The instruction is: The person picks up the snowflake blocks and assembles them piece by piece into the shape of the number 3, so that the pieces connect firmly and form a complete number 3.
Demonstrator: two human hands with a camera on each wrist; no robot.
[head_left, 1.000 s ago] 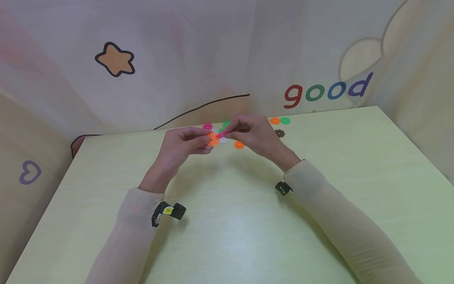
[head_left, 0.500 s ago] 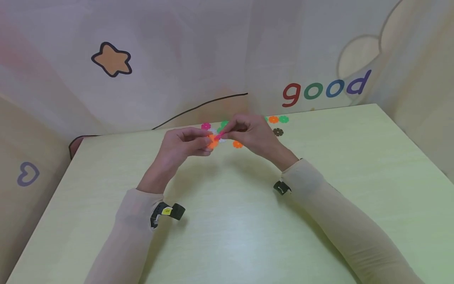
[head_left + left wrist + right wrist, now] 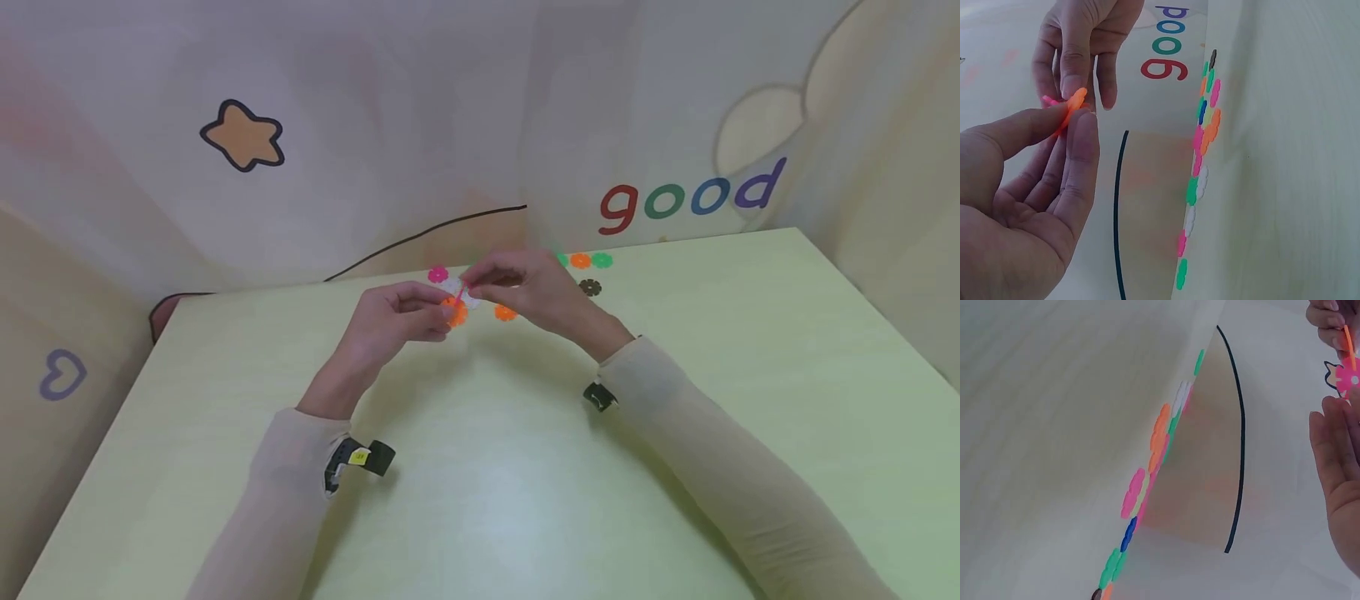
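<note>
My left hand (image 3: 397,317) pinches an orange flower-shaped plastic disc (image 3: 457,315) between thumb and fingers. From the right, my right hand (image 3: 528,279) pinches a pink flower-shaped disc (image 3: 461,292) by its edge. The two discs meet crosswise above the far part of the table. In the right wrist view, the pink disc (image 3: 1344,376) faces the camera and the orange disc (image 3: 1349,340) is edge-on against it. Fingers partly cover both, so how deeply they interlock cannot be told. The left wrist view shows the orange disc (image 3: 1077,100) between both hands' fingertips.
Several loose flower discs lie along the table's back edge, including an orange disc (image 3: 506,312), a brown disc (image 3: 590,287) and a green disc (image 3: 602,261). Behind them hangs a printed curtain (image 3: 420,125). The pale table (image 3: 480,467) extends towards me.
The pink disc has turned steeper against the orange disc, and my right fingertips have shifted slightly left. Both hands keep their pinches. The head view has tilted a little.
</note>
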